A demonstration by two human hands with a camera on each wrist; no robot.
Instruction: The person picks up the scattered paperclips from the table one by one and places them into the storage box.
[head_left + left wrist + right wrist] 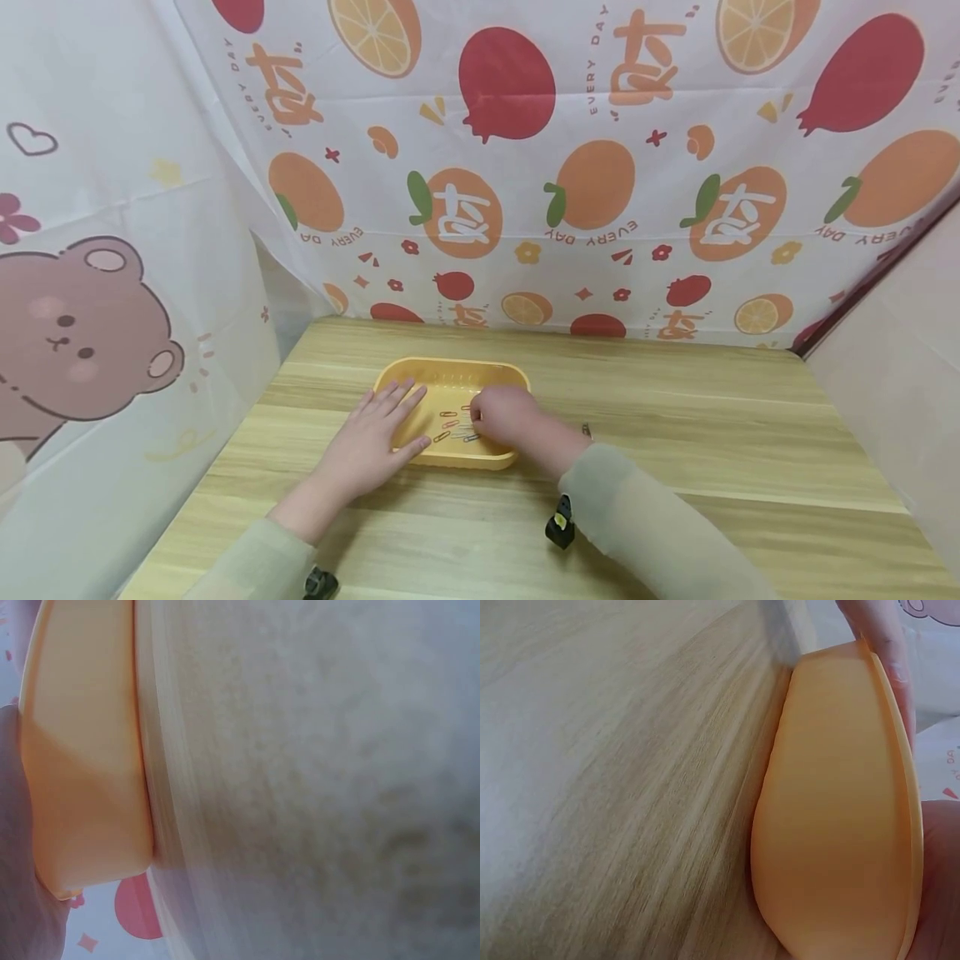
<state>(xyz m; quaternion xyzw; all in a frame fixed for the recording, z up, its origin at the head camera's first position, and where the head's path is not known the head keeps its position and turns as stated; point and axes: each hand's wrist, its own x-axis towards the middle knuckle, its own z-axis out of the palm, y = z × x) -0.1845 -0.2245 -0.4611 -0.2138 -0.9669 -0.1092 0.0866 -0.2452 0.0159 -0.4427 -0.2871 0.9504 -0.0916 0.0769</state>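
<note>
A shallow yellow plastic tray (435,461) sits on the table, with several coloured paper clips (448,424) scattered on its floor. Spread and straight, the fingers of my left hand (371,442) lie over the tray's left end, the thumb across its near rim. My right hand (506,414) reaches over the right end, its fingers curled down at the clips; whether a clip is pinched there is hidden. The tray's outer wall shows in the left wrist view (82,765) and the right wrist view (832,795), each with part of a hand at its rim.
The wood-grain table (675,408) extends around the tray. A small metallic object (587,430), too small to identify, lies beside my right forearm. A fruit-print cloth (562,275) hangs along the back, and a bear-print cloth (150,467) hangs at the left.
</note>
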